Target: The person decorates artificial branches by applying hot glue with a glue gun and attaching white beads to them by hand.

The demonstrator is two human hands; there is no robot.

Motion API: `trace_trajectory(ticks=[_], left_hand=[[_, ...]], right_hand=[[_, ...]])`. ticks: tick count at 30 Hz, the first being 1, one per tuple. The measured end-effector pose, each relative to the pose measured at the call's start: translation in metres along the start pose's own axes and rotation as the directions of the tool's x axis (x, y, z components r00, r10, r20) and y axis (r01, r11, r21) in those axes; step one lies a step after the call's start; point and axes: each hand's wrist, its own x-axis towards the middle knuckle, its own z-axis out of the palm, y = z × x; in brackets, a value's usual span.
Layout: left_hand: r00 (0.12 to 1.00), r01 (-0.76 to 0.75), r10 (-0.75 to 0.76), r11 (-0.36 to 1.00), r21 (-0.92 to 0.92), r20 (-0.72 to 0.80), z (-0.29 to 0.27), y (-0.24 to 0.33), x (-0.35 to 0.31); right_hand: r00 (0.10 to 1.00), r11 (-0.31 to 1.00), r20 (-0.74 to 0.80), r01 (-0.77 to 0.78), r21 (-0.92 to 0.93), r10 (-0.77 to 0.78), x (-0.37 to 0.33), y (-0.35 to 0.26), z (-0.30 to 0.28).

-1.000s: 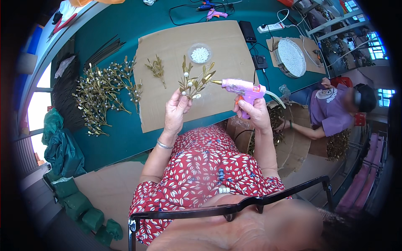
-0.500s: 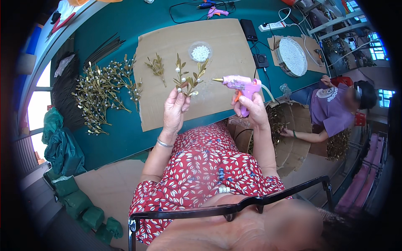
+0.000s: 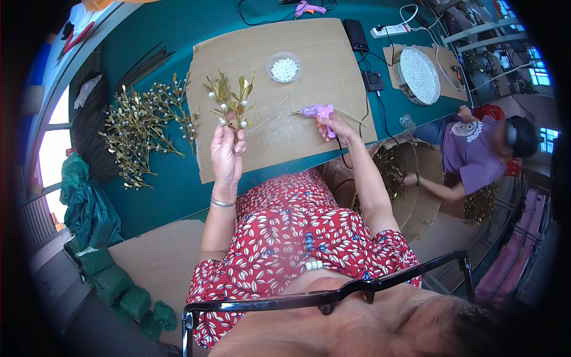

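Between the thumb and fingers of my left hand is a gold-green artificial leaf sprig with white pearl beads, held by its lower end. Its tips overlap another leaf sprig that was lying on the cardboard sheet. My right hand is wrapped round the handle of a pink-purple hot glue gun, low over the cardboard, its nozzle pointing left. Strands of glue mark the cardboard near the nozzle. Beyond them stands a clear round dish of white beads.
Beaded sprigs are heaped on the green table at left, near dark wire stems. Another glue gun, a power strip, black boxes and a tray of white beads lie beyond. A co-worker sits at right.
My left hand has moved left with the beaded sprig, toward the lying sprig. My right hand has brought the glue gun left and down to the cardboard.
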Motion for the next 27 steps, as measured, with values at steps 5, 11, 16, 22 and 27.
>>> trace_trajectory(ticks=[5, 11, 16, 22, 27], left_hand=[[1.000, 0.005, -0.004, 1.000, 0.020, -0.019, -0.001, 0.002, -0.005], [0.998, 0.062, -0.062, 0.998, 0.034, -0.001, 0.013, 0.003, -0.009], [1.000, 0.025, -0.025, 0.998, 0.053, 0.008, 0.021, 0.007, -0.017], [0.999, 0.046, -0.045, 0.999, 0.021, -0.012, 0.023, 0.008, -0.020], [0.999, 0.043, -0.044, 0.998, 0.046, 0.030, 0.019, 0.006, -0.017]], right_hand=[[0.936, 0.577, -0.211, -0.010, -0.816, -0.282, 0.009, -0.024, -0.011], [0.679, 0.328, -0.089, 0.231, -0.916, -0.728, 0.059, -0.108, 0.042], [0.724, 0.129, 0.092, 0.244, -0.961, -0.684, 0.122, -0.122, 0.062], [0.875, -0.062, 0.115, 0.097, -0.993, -0.471, 0.152, -0.113, 0.065], [0.866, -0.055, 0.140, 0.129, -0.990, -0.480, 0.149, -0.112, 0.067]])
